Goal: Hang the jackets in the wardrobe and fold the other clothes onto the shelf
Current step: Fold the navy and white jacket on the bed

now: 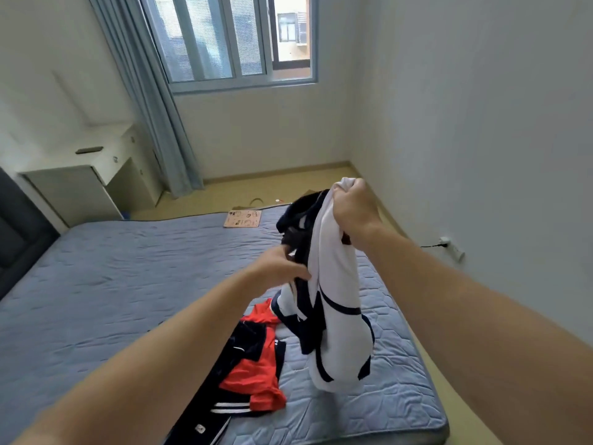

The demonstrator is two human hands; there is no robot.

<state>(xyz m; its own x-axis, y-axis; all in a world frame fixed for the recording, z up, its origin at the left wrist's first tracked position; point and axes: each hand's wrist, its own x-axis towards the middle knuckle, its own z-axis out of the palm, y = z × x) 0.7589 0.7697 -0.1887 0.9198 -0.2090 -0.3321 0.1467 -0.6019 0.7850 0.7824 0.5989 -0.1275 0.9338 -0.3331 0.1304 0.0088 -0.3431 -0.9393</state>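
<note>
Blue mattress [112, 284] | right hand [353, 210] grips white-navy jacket [333, 284] hanging beneath | left hand [282, 268] pinches its middle

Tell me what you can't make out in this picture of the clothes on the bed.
Head view:
- white and navy garment: bunched up in the right hand, so jacket or shirt is unclear.
- left hand: fingertips hidden in the dark folds.
- red and navy clothes: overlapping, piece count unclear; the lower edge cuts one off.
- card on the bed: print too small.
- wardrobe and shelf: out of frame.
</note>
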